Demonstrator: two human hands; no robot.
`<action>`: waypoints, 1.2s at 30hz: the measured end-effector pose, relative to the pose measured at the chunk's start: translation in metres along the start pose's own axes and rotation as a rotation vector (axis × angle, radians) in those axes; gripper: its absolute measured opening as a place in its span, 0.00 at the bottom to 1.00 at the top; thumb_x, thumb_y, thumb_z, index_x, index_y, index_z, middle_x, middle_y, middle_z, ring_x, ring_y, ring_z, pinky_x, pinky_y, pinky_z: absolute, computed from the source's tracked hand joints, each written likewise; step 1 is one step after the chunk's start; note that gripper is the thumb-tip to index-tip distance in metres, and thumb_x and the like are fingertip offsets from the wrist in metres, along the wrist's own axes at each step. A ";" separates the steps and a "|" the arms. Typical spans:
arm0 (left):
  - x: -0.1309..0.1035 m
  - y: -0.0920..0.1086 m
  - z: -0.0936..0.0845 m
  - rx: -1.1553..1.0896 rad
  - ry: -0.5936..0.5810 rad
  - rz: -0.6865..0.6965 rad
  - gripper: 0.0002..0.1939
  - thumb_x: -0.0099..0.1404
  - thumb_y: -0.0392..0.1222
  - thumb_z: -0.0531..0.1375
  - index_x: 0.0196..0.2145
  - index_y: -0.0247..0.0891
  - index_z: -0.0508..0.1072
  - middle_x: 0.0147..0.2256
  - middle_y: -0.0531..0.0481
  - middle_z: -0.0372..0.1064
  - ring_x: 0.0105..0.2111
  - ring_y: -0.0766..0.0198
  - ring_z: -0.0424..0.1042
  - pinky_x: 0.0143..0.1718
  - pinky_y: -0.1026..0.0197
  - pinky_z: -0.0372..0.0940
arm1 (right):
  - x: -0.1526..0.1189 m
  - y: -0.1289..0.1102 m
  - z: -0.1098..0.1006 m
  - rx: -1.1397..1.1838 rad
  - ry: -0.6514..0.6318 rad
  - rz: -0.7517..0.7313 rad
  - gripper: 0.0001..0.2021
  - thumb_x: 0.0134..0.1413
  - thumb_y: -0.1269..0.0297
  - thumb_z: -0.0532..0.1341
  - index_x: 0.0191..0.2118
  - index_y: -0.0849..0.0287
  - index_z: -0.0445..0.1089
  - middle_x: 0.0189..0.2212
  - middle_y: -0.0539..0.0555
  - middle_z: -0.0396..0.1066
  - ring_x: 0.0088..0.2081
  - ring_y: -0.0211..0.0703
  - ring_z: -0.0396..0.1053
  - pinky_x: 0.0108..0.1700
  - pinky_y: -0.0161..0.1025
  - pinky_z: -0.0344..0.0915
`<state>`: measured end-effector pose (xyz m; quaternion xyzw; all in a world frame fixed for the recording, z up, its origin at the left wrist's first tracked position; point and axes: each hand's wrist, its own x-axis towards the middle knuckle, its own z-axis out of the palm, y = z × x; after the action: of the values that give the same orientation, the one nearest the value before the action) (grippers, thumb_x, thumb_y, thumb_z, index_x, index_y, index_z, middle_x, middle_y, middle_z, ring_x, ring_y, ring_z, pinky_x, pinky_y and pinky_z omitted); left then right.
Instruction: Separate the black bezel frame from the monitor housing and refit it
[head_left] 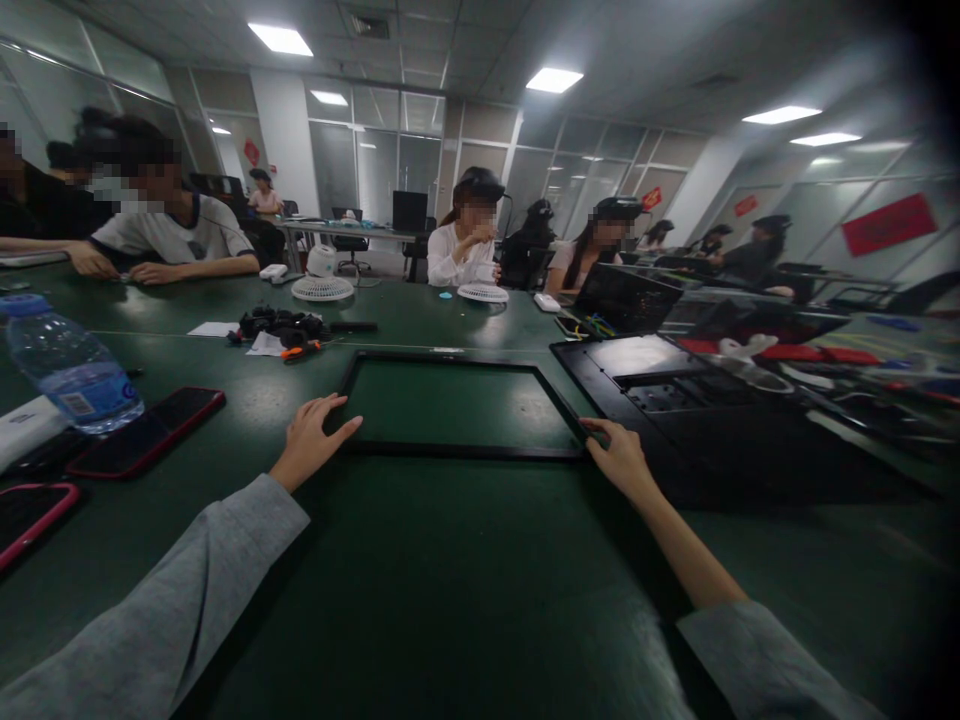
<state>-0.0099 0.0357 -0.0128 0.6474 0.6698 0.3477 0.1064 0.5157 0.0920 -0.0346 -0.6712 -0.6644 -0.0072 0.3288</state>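
A thin black rectangular frame [465, 452] lies on the green table [450, 580], and the tabletop shows through its opening. At its left side is my left hand [313, 436], fingers spread, with the fingertips touching the frame's edge and the thumb pointing right. My right hand [616, 452] has its fingers and thumb closed on the frame's right edge near the front corner. Just right of the frame lies a large black panel [720, 440] with a recessed section.
On the left are a water bottle [79, 370], a dark phone with a red edge [150, 432] and a pink-edged phone [30, 520]. Black cables [281, 325] lie beyond the frame. White fans [322, 288] stand farther back. Several people sit across the table.
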 end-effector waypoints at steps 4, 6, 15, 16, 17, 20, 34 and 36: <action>-0.011 0.015 -0.002 0.087 -0.128 0.130 0.29 0.61 0.66 0.58 0.54 0.49 0.72 0.61 0.44 0.65 0.64 0.44 0.55 0.62 0.33 0.45 | -0.002 -0.005 0.002 -0.009 -0.044 0.026 0.19 0.55 0.61 0.54 0.51 0.50 0.73 0.51 0.58 0.71 0.56 0.61 0.61 0.52 0.63 0.61; -0.014 0.019 -0.002 0.109 -0.182 0.177 0.28 0.61 0.66 0.58 0.53 0.50 0.73 0.61 0.44 0.65 0.64 0.43 0.55 0.62 0.32 0.44 | -0.003 -0.007 0.003 0.001 -0.054 0.022 0.19 0.57 0.60 0.53 0.51 0.50 0.73 0.52 0.58 0.70 0.56 0.62 0.60 0.51 0.64 0.60; -0.008 0.010 -0.003 0.100 -0.241 0.177 0.28 0.57 0.66 0.62 0.50 0.51 0.76 0.59 0.46 0.67 0.60 0.43 0.61 0.59 0.34 0.51 | -0.007 -0.013 -0.004 -0.053 -0.127 0.042 0.19 0.55 0.59 0.54 0.50 0.47 0.74 0.53 0.57 0.68 0.56 0.62 0.59 0.50 0.68 0.59; -0.008 0.010 -0.003 0.096 -0.236 0.171 0.27 0.57 0.66 0.62 0.49 0.51 0.76 0.58 0.46 0.68 0.60 0.43 0.61 0.59 0.34 0.52 | -0.007 -0.012 -0.004 -0.053 -0.128 0.045 0.19 0.54 0.61 0.54 0.49 0.47 0.75 0.53 0.56 0.69 0.55 0.62 0.59 0.50 0.67 0.59; -0.007 0.009 -0.003 0.090 -0.235 0.172 0.26 0.58 0.66 0.62 0.48 0.50 0.76 0.58 0.46 0.68 0.59 0.44 0.62 0.58 0.35 0.52 | -0.006 -0.012 -0.005 -0.051 -0.126 0.049 0.19 0.53 0.62 0.54 0.49 0.47 0.75 0.53 0.56 0.69 0.55 0.62 0.60 0.50 0.67 0.59; -0.006 0.009 -0.004 0.059 -0.266 0.206 0.22 0.60 0.63 0.61 0.47 0.50 0.77 0.56 0.47 0.70 0.58 0.46 0.64 0.58 0.38 0.54 | -0.004 -0.009 -0.004 -0.036 -0.121 0.052 0.20 0.53 0.64 0.53 0.49 0.48 0.75 0.53 0.56 0.69 0.56 0.62 0.60 0.51 0.67 0.58; -0.007 0.011 -0.002 0.065 -0.340 0.268 0.24 0.63 0.63 0.58 0.52 0.51 0.74 0.59 0.47 0.66 0.61 0.46 0.59 0.60 0.36 0.50 | 0.003 0.009 0.002 -0.011 -0.139 0.061 0.22 0.62 0.57 0.48 0.54 0.51 0.71 0.47 0.60 0.73 0.53 0.58 0.66 0.53 0.65 0.61; -0.007 0.011 -0.001 0.065 -0.338 0.257 0.24 0.63 0.63 0.58 0.50 0.51 0.75 0.59 0.47 0.66 0.60 0.46 0.59 0.59 0.36 0.50 | 0.004 0.007 -0.005 -0.045 -0.106 0.101 0.22 0.62 0.56 0.49 0.56 0.53 0.69 0.48 0.62 0.72 0.54 0.60 0.65 0.54 0.67 0.59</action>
<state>-0.0013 0.0280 -0.0073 0.7798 0.5652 0.2231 0.1508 0.5252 0.0943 -0.0318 -0.7104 -0.6459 0.0302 0.2778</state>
